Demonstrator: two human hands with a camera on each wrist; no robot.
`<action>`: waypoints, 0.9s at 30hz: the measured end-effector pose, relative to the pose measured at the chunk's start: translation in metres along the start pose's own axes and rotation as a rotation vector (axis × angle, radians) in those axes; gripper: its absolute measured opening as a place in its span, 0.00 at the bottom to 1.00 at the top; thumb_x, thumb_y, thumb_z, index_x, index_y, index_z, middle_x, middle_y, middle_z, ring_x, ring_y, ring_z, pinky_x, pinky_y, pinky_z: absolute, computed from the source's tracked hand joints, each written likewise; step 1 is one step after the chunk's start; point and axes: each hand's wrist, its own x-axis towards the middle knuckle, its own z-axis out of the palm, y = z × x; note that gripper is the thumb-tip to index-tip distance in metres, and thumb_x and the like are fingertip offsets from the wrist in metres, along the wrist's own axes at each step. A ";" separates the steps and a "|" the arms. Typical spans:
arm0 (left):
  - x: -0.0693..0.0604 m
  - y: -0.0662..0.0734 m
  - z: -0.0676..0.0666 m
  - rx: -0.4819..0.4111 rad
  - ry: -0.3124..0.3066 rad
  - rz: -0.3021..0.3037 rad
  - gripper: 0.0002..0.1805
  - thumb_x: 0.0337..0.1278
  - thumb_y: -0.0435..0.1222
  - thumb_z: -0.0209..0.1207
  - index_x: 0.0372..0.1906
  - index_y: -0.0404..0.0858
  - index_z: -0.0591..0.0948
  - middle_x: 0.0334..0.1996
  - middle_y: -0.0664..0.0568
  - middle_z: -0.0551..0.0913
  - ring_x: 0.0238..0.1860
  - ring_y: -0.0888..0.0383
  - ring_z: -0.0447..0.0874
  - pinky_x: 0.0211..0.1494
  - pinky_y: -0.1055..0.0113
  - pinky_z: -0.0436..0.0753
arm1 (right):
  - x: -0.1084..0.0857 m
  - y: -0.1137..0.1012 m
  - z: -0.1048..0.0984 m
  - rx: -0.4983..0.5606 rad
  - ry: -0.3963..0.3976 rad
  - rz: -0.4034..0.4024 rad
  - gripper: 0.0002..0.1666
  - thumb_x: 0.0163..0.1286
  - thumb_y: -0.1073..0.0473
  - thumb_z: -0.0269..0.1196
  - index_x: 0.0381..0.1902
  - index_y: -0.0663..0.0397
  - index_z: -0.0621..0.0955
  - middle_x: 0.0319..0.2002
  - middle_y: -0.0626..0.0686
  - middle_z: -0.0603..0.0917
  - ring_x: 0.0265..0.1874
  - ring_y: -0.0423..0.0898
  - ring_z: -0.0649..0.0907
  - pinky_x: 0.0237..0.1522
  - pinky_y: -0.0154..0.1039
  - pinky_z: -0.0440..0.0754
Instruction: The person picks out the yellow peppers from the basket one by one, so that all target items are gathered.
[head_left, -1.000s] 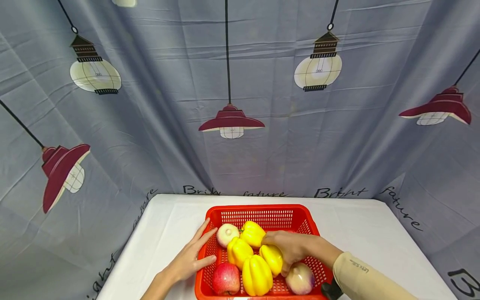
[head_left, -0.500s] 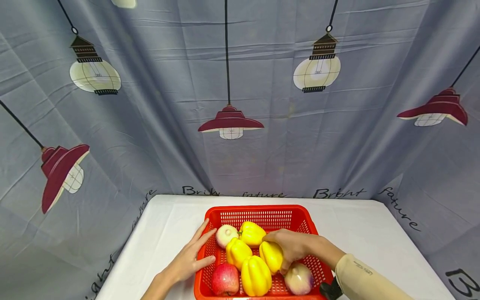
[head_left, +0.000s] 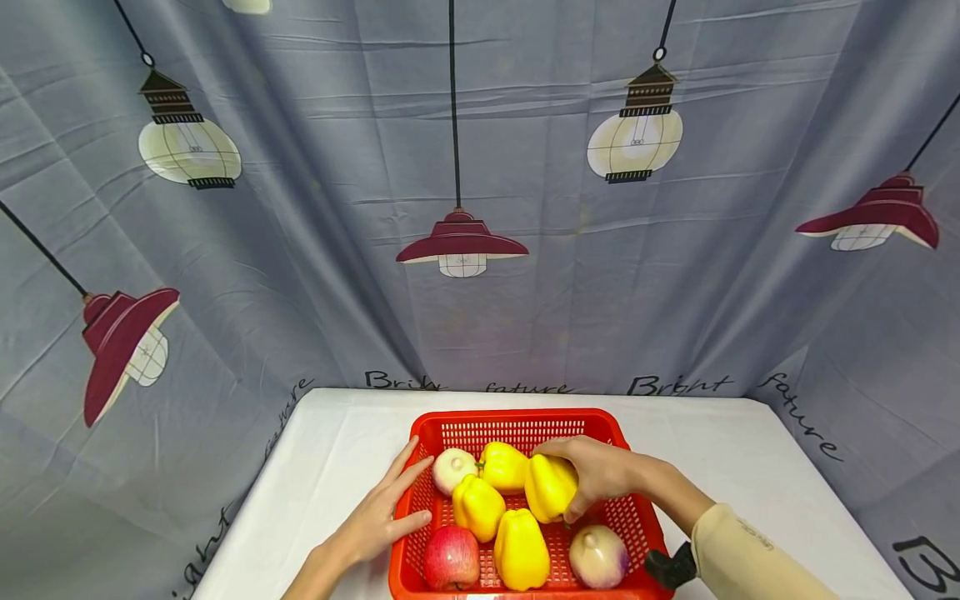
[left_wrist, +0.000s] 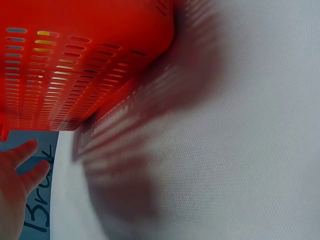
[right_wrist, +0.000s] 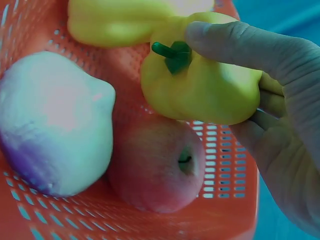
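Note:
My right hand grips a yellow bell pepper at the right of the red basket. In the right wrist view the thumb and fingers of that hand hold the pepper from both sides, its green stem showing, above a red apple. Outstretched fingers of my left hand rest at the basket's left rim. The left wrist view shows part of that hand beside the basket wall.
Also in the basket lie more yellow peppers, a red apple, a white bulb and a white-purple bulb. The basket stands on a white table, with a grey patterned curtain behind.
My right hand has raised the gripped pepper and moved it away from me, slightly rightward. The front pepper has shifted a little. My left hand has stayed at the rim.

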 end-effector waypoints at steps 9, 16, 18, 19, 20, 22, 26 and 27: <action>0.000 -0.002 -0.001 -0.003 -0.006 -0.008 0.39 0.62 0.47 0.63 0.77 0.44 0.66 0.81 0.49 0.47 0.77 0.42 0.53 0.63 0.31 0.66 | -0.013 0.005 -0.009 0.109 0.081 -0.021 0.53 0.41 0.53 0.83 0.68 0.49 0.75 0.49 0.40 0.79 0.43 0.42 0.78 0.45 0.38 0.79; 0.000 -0.001 -0.001 -0.002 -0.003 -0.004 0.39 0.62 0.47 0.63 0.77 0.44 0.67 0.81 0.48 0.47 0.76 0.41 0.53 0.63 0.30 0.66 | -0.021 0.010 -0.013 0.255 0.099 -0.063 0.54 0.45 0.55 0.81 0.71 0.53 0.71 0.51 0.46 0.81 0.44 0.46 0.81 0.48 0.40 0.80; 0.001 0.000 -0.001 -0.001 -0.002 -0.004 0.39 0.62 0.48 0.63 0.76 0.44 0.67 0.81 0.48 0.47 0.76 0.41 0.53 0.63 0.30 0.66 | -0.023 0.012 -0.015 0.330 0.091 -0.068 0.53 0.47 0.58 0.80 0.72 0.53 0.70 0.52 0.49 0.81 0.45 0.48 0.81 0.50 0.41 0.81; 0.000 0.000 -0.001 -0.001 -0.002 -0.005 0.39 0.62 0.48 0.63 0.77 0.44 0.67 0.81 0.48 0.47 0.76 0.41 0.53 0.63 0.30 0.66 | -0.025 0.013 -0.015 0.360 0.090 -0.068 0.53 0.48 0.58 0.79 0.72 0.52 0.70 0.52 0.50 0.81 0.45 0.50 0.82 0.50 0.41 0.81; 0.000 0.000 -0.001 -0.001 -0.002 -0.007 0.39 0.62 0.48 0.63 0.77 0.44 0.67 0.81 0.49 0.47 0.77 0.41 0.53 0.63 0.30 0.66 | -0.026 0.014 -0.016 0.388 0.089 -0.070 0.52 0.48 0.59 0.79 0.72 0.52 0.70 0.52 0.51 0.81 0.46 0.51 0.82 0.50 0.42 0.81; 0.000 0.000 -0.001 0.000 0.000 -0.007 0.39 0.62 0.48 0.63 0.76 0.44 0.67 0.81 0.49 0.47 0.77 0.41 0.53 0.63 0.30 0.66 | -0.029 0.016 -0.017 0.436 0.088 -0.073 0.51 0.50 0.60 0.78 0.72 0.51 0.69 0.52 0.53 0.81 0.47 0.52 0.82 0.51 0.42 0.81; 0.000 0.000 0.000 -0.001 0.006 -0.002 0.39 0.62 0.47 0.63 0.76 0.44 0.67 0.81 0.49 0.47 0.76 0.41 0.54 0.62 0.30 0.67 | -0.037 0.022 -0.019 0.515 0.104 -0.104 0.50 0.54 0.63 0.76 0.73 0.54 0.67 0.57 0.58 0.79 0.51 0.53 0.81 0.54 0.41 0.81; 0.000 0.000 0.000 -0.002 0.006 0.001 0.38 0.62 0.47 0.63 0.76 0.44 0.67 0.81 0.48 0.47 0.76 0.41 0.54 0.62 0.29 0.67 | -0.039 0.024 -0.020 0.537 0.109 -0.114 0.50 0.55 0.64 0.75 0.73 0.56 0.66 0.58 0.59 0.78 0.53 0.54 0.81 0.56 0.41 0.80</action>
